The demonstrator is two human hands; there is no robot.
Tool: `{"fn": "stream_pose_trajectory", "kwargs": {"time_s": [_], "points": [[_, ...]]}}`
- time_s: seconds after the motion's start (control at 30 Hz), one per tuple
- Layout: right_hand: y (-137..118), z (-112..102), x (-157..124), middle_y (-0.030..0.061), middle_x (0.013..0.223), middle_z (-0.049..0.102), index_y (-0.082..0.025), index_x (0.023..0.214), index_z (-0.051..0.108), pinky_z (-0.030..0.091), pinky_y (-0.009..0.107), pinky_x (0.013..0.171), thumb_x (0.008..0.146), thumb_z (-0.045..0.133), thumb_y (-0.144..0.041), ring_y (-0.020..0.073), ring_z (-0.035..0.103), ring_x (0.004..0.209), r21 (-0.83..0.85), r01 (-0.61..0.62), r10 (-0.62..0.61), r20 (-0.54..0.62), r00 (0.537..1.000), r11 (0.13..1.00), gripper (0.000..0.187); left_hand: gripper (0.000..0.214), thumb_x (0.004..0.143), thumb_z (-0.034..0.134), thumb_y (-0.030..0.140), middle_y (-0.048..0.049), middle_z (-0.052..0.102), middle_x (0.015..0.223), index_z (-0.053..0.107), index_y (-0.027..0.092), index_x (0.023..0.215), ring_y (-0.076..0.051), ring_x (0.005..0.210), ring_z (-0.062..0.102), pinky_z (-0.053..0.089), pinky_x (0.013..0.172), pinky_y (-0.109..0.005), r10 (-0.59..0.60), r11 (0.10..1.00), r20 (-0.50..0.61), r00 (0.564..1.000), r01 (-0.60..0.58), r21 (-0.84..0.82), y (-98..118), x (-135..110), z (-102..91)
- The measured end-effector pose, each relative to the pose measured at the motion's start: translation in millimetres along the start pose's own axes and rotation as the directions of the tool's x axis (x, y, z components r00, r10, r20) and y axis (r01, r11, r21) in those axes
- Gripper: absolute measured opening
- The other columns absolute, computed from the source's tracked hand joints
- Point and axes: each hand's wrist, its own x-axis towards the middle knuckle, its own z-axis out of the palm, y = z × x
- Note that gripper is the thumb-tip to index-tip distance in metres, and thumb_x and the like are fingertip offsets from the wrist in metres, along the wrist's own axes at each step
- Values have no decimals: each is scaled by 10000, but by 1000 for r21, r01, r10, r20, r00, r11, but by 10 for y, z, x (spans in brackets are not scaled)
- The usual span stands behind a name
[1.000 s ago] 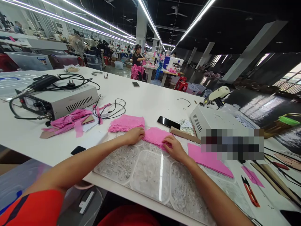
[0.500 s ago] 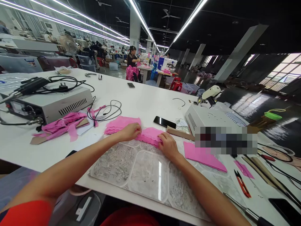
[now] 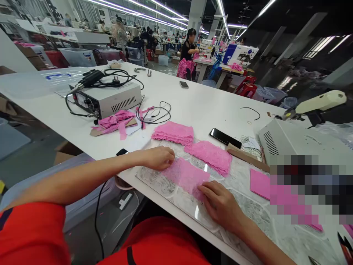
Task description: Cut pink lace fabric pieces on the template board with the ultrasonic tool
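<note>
A thin, see-through pink fabric piece [image 3: 187, 173] is stretched over the marble-patterned board [image 3: 162, 182]. At its left end, my left hand [image 3: 160, 157] is closed with its fingers curled on the fabric's edge. My right hand [image 3: 220, 201] pinches the opposite end, thumb under the fingers. Just beyond the fabric lie two stacks of pink lace-edged pieces: a left stack [image 3: 173, 133] and a right stack [image 3: 209, 156]. Flat pink sheets [image 3: 259, 184] rest right of my right hand, partly covered by a blurred-out patch.
Behind the stacks are a black phone [image 3: 225, 138] and a cardboard strip [image 3: 248, 157]. A grey box with vents [image 3: 118, 97] and a coiled black cable [image 3: 154, 114] stand left. Another grey machine [image 3: 298, 138] is at right. A co-worker [image 3: 189, 51] sits farther back.
Both hands have come nearer me from the right stack, drawing a single pink piece onto the board. The view has turned left.
</note>
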Motion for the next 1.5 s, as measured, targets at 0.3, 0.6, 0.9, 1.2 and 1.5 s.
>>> {"fn": "stream_pose_trajectory", "kwargs": {"time_s": [0.3,0.6,0.9,1.2,1.5], "points": [[227,-106,207,45,880,702,-201,966,671,591,264,697,869,518,-124,143,684,804,65,-136,143,-134,981,989,197,180,911,608,260,-95,636,1086,636,130,1032,-212,997,615,514,886,-385,-166,978,-127,978,180,105,-78,853,214],[410,-27,282,35,877,719,-213,916,687,572,260,694,860,499,-148,140,688,783,134,-254,268,-102,958,958,206,312,950,571,343,-90,597,1189,572,155,1198,-201,1010,618,543,862,-406,-182,980,-103,978,189,62,-179,886,225],[530,265,830,95,983,705,-198,990,668,523,359,800,830,582,-261,230,634,935,43,-398,400,-100,911,916,192,289,950,572,339,-81,614,1146,586,147,1165,-191,979,626,547,845,-394,-185,982,-189,964,188,1,-159,889,116],[601,330,1230,44,799,696,-206,761,653,428,264,645,822,527,-191,162,607,739,24,-520,520,-76,851,854,140,190,934,508,245,-59,636,882,631,142,833,-169,782,617,497,713,-298,-312,947,-345,885,321,-35,-20,872,158],[798,-157,1174,33,715,691,-193,829,631,456,296,676,754,532,-239,173,631,665,124,-672,678,-246,692,730,132,367,860,565,491,-112,660,896,673,141,856,-256,869,630,477,793,-366,-372,926,-360,856,371,-74,599,1378,253]]}}
